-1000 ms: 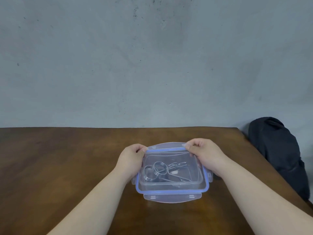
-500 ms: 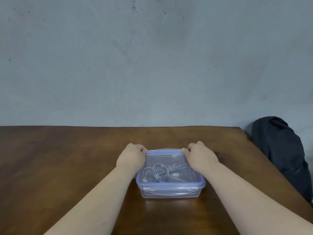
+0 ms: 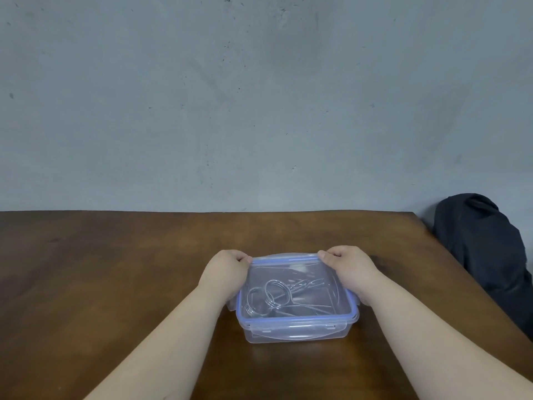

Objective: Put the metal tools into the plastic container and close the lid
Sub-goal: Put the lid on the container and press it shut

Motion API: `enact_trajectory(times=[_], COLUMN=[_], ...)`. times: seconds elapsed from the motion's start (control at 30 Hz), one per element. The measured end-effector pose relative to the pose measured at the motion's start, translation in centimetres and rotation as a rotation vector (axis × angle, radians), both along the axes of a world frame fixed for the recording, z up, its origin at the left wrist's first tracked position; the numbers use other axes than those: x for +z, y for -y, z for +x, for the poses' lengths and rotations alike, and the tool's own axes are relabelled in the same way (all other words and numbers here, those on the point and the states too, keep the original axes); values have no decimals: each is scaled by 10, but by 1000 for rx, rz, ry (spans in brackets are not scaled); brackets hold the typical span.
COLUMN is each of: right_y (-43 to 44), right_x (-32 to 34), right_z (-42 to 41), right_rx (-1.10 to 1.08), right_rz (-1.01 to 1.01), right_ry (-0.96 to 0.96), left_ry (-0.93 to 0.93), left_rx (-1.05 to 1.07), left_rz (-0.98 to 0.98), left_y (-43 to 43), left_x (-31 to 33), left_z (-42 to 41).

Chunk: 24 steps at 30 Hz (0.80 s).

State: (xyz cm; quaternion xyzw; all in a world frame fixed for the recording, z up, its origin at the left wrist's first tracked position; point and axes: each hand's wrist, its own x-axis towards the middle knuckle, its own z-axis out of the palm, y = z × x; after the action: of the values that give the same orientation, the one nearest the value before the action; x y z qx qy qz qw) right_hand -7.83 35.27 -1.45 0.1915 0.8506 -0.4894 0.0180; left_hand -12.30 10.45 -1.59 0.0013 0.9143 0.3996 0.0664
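A clear plastic container (image 3: pixel 297 333) stands on the wooden table (image 3: pixel 115 269), slightly right of centre. Its clear lid with a blue rim (image 3: pixel 294 318) lies on top of it. Through the lid I see the metal tools (image 3: pixel 277 295): wire rings and thin rods lying on the bottom. My left hand (image 3: pixel 225 274) grips the lid's far left corner, fingers curled over the edge. My right hand (image 3: pixel 349 269) grips the far right corner and side the same way. The front latch flap hangs down against the front wall.
A dark bag (image 3: pixel 484 255) rests beyond the table's right edge, against the grey wall (image 3: pixel 259 111). Bare wood surrounds the container to the left and in front.
One second ago the lid was tilted toward me above the box. It has since come down flat onto the container, and both hands followed it down, staying on the far corners.
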Motion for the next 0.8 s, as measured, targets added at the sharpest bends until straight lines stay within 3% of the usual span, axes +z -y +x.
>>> enact_trajectory(times=[0.33,0.47,0.63,0.8], right_y=[-6,-5,6,-1], right_x=[1,-1,-13,-25], right_z=[7,10,14,18], right_rx=[-106,-130,-77,-56], right_rz=[-256,-293,-64,-198], right_ry=[56,25,-82,-107], left_ry=[167,103,-19,14], left_rx=[262,246,174,154], left_rz=[433,305,119,195], left_y=[6,-2,-6,-9], left_x=[-3,-7,-13,-17], left_z=[2,1,6,14])
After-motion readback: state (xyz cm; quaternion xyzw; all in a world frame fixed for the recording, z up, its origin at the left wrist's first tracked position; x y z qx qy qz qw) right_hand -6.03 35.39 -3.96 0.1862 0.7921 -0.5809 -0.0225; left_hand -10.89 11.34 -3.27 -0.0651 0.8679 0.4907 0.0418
